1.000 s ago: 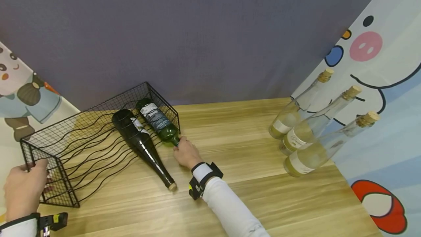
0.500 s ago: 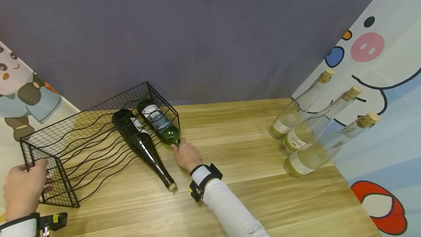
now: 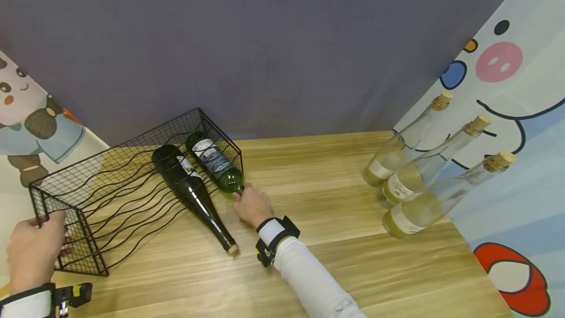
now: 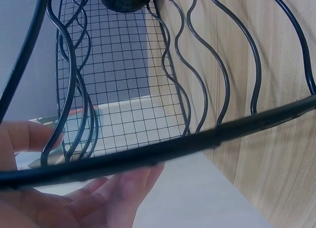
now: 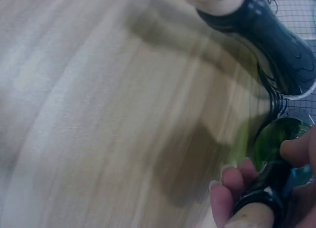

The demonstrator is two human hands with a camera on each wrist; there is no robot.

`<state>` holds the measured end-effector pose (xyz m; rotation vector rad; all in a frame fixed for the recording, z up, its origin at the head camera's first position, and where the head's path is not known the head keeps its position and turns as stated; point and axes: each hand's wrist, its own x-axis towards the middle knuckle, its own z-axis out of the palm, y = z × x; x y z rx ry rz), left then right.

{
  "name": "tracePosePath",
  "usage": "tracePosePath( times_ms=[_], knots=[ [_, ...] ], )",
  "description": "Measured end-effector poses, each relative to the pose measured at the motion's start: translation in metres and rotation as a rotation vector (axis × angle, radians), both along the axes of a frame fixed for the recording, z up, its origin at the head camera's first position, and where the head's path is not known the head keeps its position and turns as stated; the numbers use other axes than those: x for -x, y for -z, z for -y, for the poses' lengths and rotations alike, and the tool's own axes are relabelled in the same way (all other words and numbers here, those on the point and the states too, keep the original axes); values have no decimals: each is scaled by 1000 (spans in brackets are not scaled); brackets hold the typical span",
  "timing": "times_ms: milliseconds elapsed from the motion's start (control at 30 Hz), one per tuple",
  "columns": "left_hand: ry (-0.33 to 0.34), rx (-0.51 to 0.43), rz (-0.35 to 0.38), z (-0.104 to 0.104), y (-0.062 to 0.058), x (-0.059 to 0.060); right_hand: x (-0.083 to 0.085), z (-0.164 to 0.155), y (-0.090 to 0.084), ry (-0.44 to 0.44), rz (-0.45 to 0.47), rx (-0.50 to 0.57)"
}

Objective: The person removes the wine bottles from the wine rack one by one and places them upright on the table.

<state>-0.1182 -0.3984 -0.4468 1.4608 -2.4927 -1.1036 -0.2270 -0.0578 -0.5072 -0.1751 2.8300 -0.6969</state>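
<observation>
A black wire wine rack (image 3: 66, 200) with wavy bars stands at the left of the wooden table. My left hand (image 3: 37, 249) grips its near left end; in the left wrist view the thumb and fingers (image 4: 118, 198) wrap around the end frame. At the rack's right end lies a green wine bottle (image 3: 214, 160) with a grey-white label. My right hand (image 3: 252, 206) holds that bottle by its neck, and its cork (image 5: 252, 217) shows past the fingers in the right wrist view. Beside it a dark wine bottle (image 3: 194, 195) lies in the rack, its corked neck pointing toward me.
Several clear bottles with corks, such as the nearest clear bottle (image 3: 423, 210), stand upright at the table's right side. A grey panel (image 3: 282, 53) rises behind the table (image 3: 309, 171). Cartoon-printed curtains (image 3: 521, 171) hang at both sides.
The green bottle has turned slightly and shifted a little, with my right hand still on its neck. My left hand keeps its grip on the rack. The head view has shifted slightly.
</observation>
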Motion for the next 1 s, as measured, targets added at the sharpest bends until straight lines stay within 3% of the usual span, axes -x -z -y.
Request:
tracePosePath(
  times_ms=[100, 133, 333, 367, 433, 833, 1000],
  knots=[
    [4, 1, 1, 1, 1, 1, 0, -1, -2, 11, 45, 4],
    [10, 10, 1, 14, 14, 2, 0, -1, -2, 13, 52, -4],
    [22, 22, 5, 14, 11, 1, -5, -4, 4, -28, -29, -66],
    [21, 17, 8, 2, -2, -1, -6, -5, 6, -36, -50, -74],
    [20, 18, 13, 3, -1, -1, -5, -7, 9, -51, -80, -91],
    [22, 15, 8, 2, 2, 0, -5, -12, 6, -74, -24, -99],
    [15, 1, 9, 2, 1, -1, -5, -14, 4, -65, -12, -56]
  ],
)
